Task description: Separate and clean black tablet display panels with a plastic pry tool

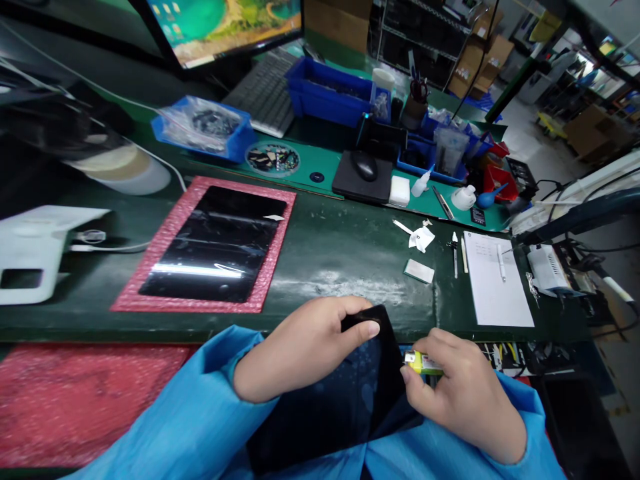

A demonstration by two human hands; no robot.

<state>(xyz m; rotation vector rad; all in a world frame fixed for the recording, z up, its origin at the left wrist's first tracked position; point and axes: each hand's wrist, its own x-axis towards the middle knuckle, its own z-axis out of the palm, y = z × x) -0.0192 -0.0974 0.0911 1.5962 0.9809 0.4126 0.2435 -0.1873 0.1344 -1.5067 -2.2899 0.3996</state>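
My left hand [320, 343] is closed around the top edge of a black tablet [330, 407], its thumb on the front face. The tablet leans on my lap below the bench edge, with smudges on its glossy surface. In my right hand [460, 393], pinched between thumb and fingers, is what looks like a yellow-green lighter [418, 362] with a metal end. That end is right at the tablet's right edge; whether it touches cannot be made out. Beyond my left hand, a black glossy panel [215, 247] lies on a pink bubble-wrap sheet [273, 280] on the bench.
On the bench are a paper pad [495, 293] with a pen, a small whitish block [419, 271] and crumpled white scraps [421, 238]. Behind stand blue bins [325, 100], a mouse [364, 165] and a keyboard [265, 90]. An open drawer of tools [505, 357] is at right.
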